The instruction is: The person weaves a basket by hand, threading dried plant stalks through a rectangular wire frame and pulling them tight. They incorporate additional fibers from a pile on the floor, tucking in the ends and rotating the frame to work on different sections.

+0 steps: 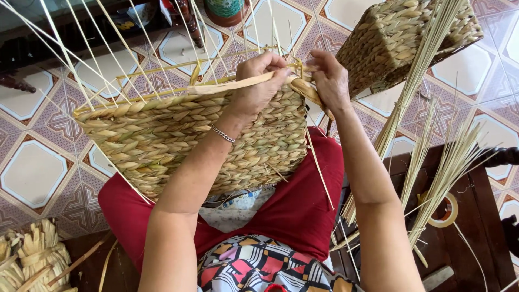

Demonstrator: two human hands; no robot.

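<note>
A half-woven straw basket (pixel 162 135) rests on my lap, its rim facing away, with thin upright stakes (pixel 92 48) fanning out from the top edge. My left hand (pixel 259 81) grips a flat pale weaving strand (pixel 227 85) that runs along the rim. Just right of it, my right hand (pixel 330 81) pinches the twisted end of that strand at the basket's right corner. A thin bracelet (pixel 223 134) circles my left wrist.
A finished woven basket (pixel 400 38) lies on the patterned tile floor (pixel 32 167) at the upper right. Loose reed bundles (pixel 432 157) lean over a dark wooden bench (pixel 476 216) with a tape roll (pixel 446 211). Cut straw ends (pixel 27 259) pile at lower left.
</note>
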